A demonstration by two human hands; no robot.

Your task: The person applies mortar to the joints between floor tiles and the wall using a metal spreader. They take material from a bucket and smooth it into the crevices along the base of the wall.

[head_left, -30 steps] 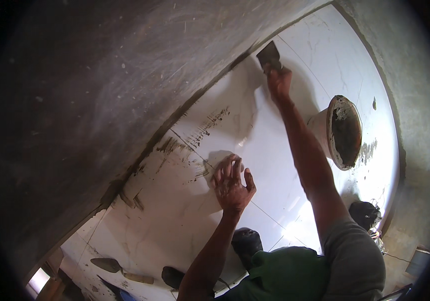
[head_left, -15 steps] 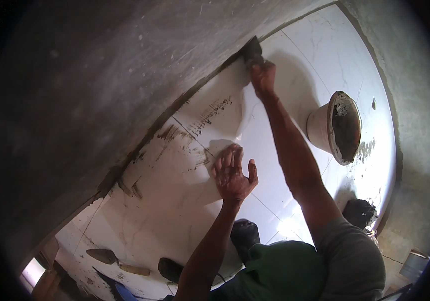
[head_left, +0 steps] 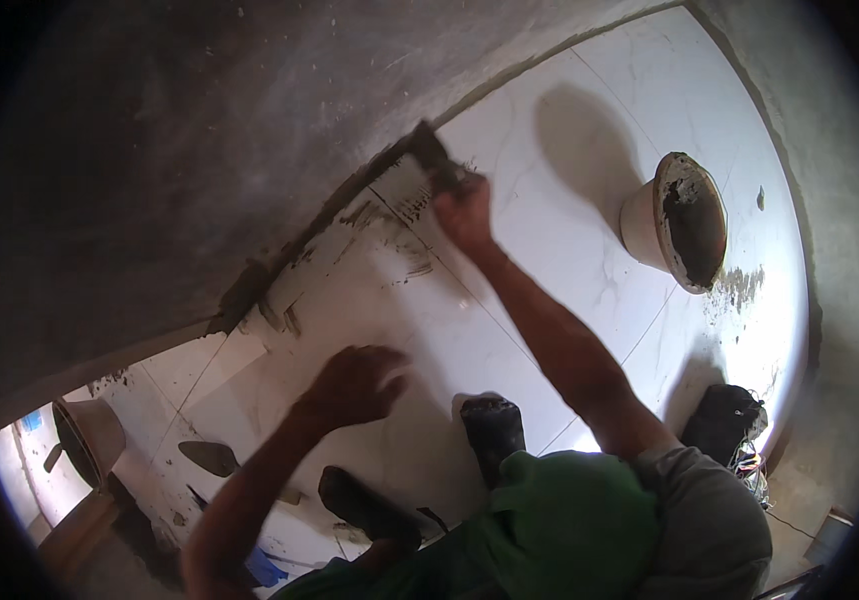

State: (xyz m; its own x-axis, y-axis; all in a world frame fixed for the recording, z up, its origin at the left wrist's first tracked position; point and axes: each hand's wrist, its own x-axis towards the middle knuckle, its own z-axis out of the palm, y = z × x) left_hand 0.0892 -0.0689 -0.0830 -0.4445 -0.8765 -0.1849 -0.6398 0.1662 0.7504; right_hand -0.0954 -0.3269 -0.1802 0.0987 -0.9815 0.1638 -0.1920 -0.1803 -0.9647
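My right hand (head_left: pixel 464 212) grips a dark flat-bladed scraper (head_left: pixel 431 150), blurred by motion. Its blade meets the strip of dark mortar (head_left: pixel 344 195) between the grey wall and the white tile floor (head_left: pixel 549 260). Lower left, my left hand (head_left: pixel 357 385) hovers over the tiles with nothing in it, its fingers loosely bent and the thumb apart. Smears of grey mortar (head_left: pixel 399 255) mark the tiles between my two hands. Below the left hand lies a pointing trowel (head_left: pixel 209 457), its handle partly hidden by my forearm.
A mortar-crusted bucket (head_left: pixel 644 225) stands on the right. Another bucket (head_left: pixel 99 435) is at the far left, by a doorway. Near the right wall sits a black bag (head_left: pixel 721 415) with wires beside it. My dark boots (head_left: pixel 492 430) are on the tiles.
My right hand has drawn the scraper left and nearer along the wall joint. My left hand has come off the tiles and moved left. The view has shifted, bringing the far-left bucket into sight.
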